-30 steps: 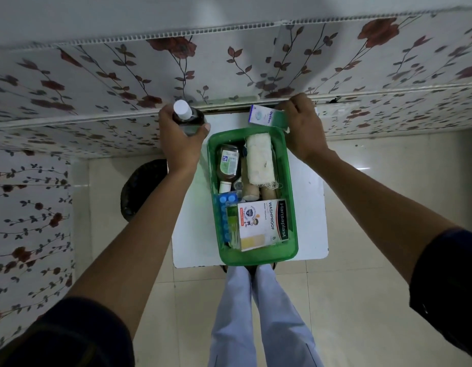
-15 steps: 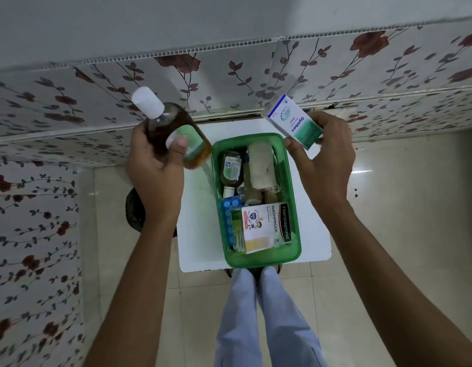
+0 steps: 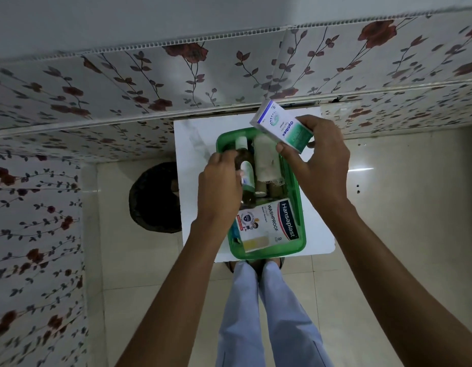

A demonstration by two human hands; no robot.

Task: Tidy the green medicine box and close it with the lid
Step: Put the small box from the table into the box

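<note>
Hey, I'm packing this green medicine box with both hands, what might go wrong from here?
The left hand is pressing the brown bottle into an already crowded green box, so it may sit too high for a lid. The right hand pinches the Optibex carton only at one end; it could slip. No lid is in view.

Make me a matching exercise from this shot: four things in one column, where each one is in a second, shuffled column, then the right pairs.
Things:
1. Optibex box
2. Hansaplast box
3. brown bottle
4. gauze roll

Places:
A. lying at the near end of the green box
B. held in the right hand, above the green box's far right corner
C. lying in the far half, right of the bottle
D. under the left hand, inside the green box

Pairs: 1-B, 2-A, 3-D, 4-C
</note>
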